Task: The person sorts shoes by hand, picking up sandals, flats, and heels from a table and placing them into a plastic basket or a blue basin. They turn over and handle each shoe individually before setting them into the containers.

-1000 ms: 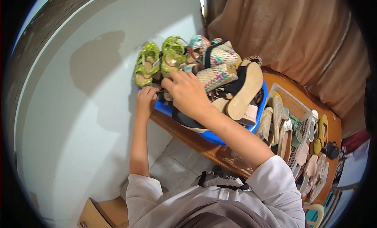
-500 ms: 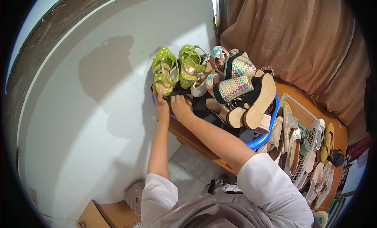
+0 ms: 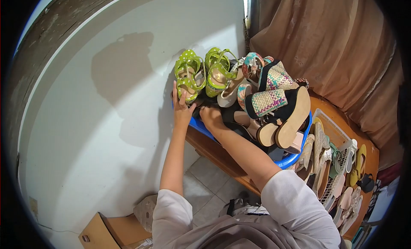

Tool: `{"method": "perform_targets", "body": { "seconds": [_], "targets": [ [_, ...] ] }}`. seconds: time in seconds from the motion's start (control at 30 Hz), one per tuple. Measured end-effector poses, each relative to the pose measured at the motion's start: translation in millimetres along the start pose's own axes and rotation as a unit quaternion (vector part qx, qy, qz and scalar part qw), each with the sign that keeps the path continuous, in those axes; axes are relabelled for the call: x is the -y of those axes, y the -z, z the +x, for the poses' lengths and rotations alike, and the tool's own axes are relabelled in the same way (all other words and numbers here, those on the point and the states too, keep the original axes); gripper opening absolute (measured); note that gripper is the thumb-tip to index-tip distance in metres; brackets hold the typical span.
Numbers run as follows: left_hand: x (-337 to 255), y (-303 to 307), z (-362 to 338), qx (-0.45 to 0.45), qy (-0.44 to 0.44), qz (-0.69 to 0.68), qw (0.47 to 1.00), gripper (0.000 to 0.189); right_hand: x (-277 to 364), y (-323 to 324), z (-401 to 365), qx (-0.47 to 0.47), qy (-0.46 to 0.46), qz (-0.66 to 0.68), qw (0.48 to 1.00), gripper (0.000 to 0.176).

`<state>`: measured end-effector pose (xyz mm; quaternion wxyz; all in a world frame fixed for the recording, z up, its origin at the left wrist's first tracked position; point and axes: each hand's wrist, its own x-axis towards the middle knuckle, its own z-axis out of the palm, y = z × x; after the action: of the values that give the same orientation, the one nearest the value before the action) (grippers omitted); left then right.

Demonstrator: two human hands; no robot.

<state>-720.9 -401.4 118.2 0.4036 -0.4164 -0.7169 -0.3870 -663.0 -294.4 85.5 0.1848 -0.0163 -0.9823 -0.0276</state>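
A pair of green sandals with white dots stands at the far end of a blue-rimmed basket (image 3: pixel 280 164). My left hand (image 3: pixel 183 113) is at the toe of the left green sandal (image 3: pixel 187 84), its fingers stretched and apart, touching the front of it. Just below the right green sandal (image 3: pixel 217 75), my right hand (image 3: pixel 211 117) is closed, knuckles up, its fingertips hidden among dark shoes. Whatever it holds is out of sight. A white shoe (image 3: pixel 230 94) and woven multicolour wedge sandals (image 3: pixel 269 102) lie to its right, with a black sandal with a tan sole (image 3: pixel 294 118) beyond.
The basket sits on a wooden table (image 3: pixel 325 104) against the white wall (image 3: pixel 128 163). Further right, a clear plastic crate (image 3: pixel 338 129) holds several shoes, with yellow slippers (image 3: pixel 357 172) past it. A brown curtain (image 3: pixel 321 43) hangs behind. An open cardboard box (image 3: pixel 100 234) stands low at left.
The view has shifted so the shoes sit slightly further right. My left hand's fingers have spread and reached up onto the green sandal's toe. My right hand remains low among the shoes.
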Motion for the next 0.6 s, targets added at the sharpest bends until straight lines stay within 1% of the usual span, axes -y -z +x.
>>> {"method": "perform_targets", "body": {
  "seconds": [0.07,0.17,0.27,0.37,0.47,0.57,0.6],
  "targets": [
    [3,1,1,0.015,0.004,-0.017,1.0,0.096,-3,16,0,0.047,0.011,0.025,0.998,0.012],
    [6,3,1,0.027,0.004,-0.007,1.0,0.092,-7,26,3,0.079,-0.011,0.052,0.995,0.011],
    [11,-2,0,0.01,0.007,0.007,1.0,0.084,-14,31,2,0.042,-0.009,0.096,0.994,0.018],
    [12,-7,1,-0.008,0.012,0.031,0.999,0.077,-17,39,-1,-0.007,-0.045,0.134,0.99,0.024],
    [11,-6,5,-0.009,0.008,0.032,0.999,0.076,-23,52,-9,0.0,-0.047,0.182,0.982,0.029],
    [12,-7,2,-0.015,0.008,0.048,0.999,0.076,-26,55,-15,-0.021,-0.026,0.213,0.977,0.033],
    [12,-8,2,-0.019,0.01,0.055,0.998,0.076,-27,62,-18,-0.011,-0.022,0.219,0.975,0.036]
  ]
}}
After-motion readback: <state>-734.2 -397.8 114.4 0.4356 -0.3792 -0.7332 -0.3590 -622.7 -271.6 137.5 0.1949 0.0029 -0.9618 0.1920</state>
